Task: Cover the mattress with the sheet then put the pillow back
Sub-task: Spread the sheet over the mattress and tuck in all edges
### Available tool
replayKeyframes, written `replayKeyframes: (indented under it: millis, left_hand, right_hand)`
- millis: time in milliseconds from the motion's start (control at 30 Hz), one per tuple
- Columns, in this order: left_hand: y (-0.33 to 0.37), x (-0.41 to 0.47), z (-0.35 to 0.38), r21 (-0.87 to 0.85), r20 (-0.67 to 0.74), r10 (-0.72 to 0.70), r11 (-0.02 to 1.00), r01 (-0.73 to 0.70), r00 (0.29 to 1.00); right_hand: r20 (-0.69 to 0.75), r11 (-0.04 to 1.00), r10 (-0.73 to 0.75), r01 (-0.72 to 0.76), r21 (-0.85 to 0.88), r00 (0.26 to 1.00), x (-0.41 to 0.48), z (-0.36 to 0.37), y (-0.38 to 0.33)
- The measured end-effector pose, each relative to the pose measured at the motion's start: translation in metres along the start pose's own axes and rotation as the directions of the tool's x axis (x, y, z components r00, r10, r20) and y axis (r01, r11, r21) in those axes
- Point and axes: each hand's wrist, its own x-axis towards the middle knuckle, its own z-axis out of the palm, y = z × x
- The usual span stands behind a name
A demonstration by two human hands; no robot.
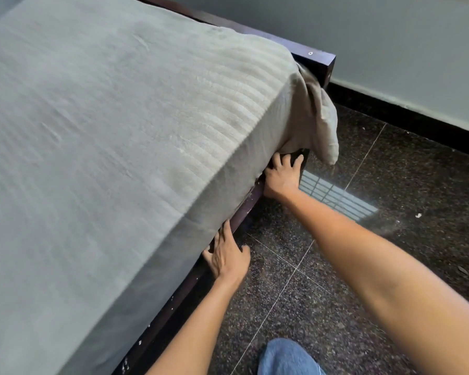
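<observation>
We see the grey sheet spread over the mattress, filling the left and centre of the frame, its loose corner hanging right of centre by the dark bed frame. Neither of the 2 hands grips anything. The left hand, lower centre, presses straight fingers to the sheet's bottom edge at the rail, and the right hand, above it, touches that edge with spread fingertips beneath the corner.
</observation>
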Motion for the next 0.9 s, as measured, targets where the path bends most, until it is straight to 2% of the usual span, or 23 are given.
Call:
replayKeyframes:
  millis: [67,133,200,233,400,533,600,700,767,900]
  left_hand:
    - [0.005,0.000,0.002,0.024,0.092,-0.039,0.999,0.037,0.995]
    - [0.009,-0.003,0.010,0.069,0.146,-0.078,0.995,0.069,0.986]
    - [0.010,-0.004,0.011,0.070,0.050,-0.104,0.993,0.100,0.993]
    - [0.007,-0.003,0.008,0.061,0.003,-0.089,0.994,0.089,0.996]
    - [-0.030,-0.017,-0.010,0.101,0.062,0.154,0.982,-0.160,0.986]
    - [-0.054,-0.041,-0.005,0.124,0.134,0.116,0.983,-0.133,0.984]
    - [-0.053,-0.042,-0.010,0.121,0.124,0.111,0.985,-0.126,0.986]
    - [-0.041,-0.033,-0.023,0.084,0.065,0.154,0.984,-0.159,0.986]
    - [-0.030,-0.028,-0.025,0.082,0.101,0.209,0.973,-0.218,0.973]
    - [-0.018,-0.011,-0.022,0.041,0.178,0.167,0.983,-0.177,0.970]
  right_hand:
    - [-0.111,0.996,-0.094,0.094,-0.007,0.989,-0.020,0.006,0.000]
    - [-0.173,0.952,-0.304,0.305,-0.018,0.937,-0.052,0.018,-0.012]
    - [-0.167,0.866,-0.490,0.499,0.020,0.856,-0.080,0.030,-0.033]
    - [-0.168,0.848,-0.513,0.528,0.055,0.842,-0.086,0.033,-0.041]
    - [-0.201,0.879,-0.452,0.472,0.063,0.869,-0.085,0.033,-0.057]
    - [-0.065,0.926,-0.331,0.338,0.168,0.941,-0.093,0.030,-0.076]
    - [0.017,0.910,-0.335,0.319,0.265,0.942,-0.093,0.026,-0.070]
    - [-0.078,0.857,-0.426,0.430,0.285,0.901,-0.080,0.019,-0.046]
    - [-0.150,0.844,-0.425,0.450,0.291,0.893,-0.072,0.016,-0.033]
    - [-0.132,0.892,-0.405,0.423,0.161,0.905,-0.069,0.013,-0.030]
